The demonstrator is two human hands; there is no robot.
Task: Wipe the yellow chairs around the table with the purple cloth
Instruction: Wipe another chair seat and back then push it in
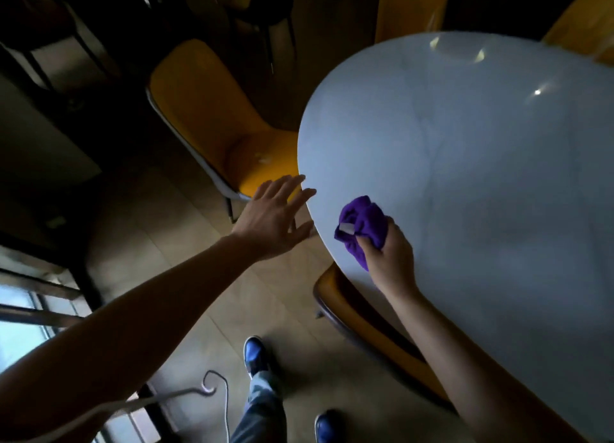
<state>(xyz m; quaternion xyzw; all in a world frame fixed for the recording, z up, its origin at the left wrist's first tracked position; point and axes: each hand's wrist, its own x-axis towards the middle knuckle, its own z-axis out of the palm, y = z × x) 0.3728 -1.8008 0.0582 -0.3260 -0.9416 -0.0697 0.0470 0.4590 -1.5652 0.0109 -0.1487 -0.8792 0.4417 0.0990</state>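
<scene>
Holding purple cloth (362, 225) bunched in right hand (390, 256), fingers clamped round it over counter (481, 176) edge; left hand (270, 218) spread empty toward yellow chair (212, 117), probably to pull it out.

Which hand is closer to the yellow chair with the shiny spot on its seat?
Left. The left hand reaches open beside that yellow chair's seat edge; the right hand is farther, holding the purple cloth over the table.

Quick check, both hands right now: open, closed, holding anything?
Left hand: open, fingers spread, empty, at the table edge.
Right hand: closed, grip on the bunched purple cloth.
</scene>
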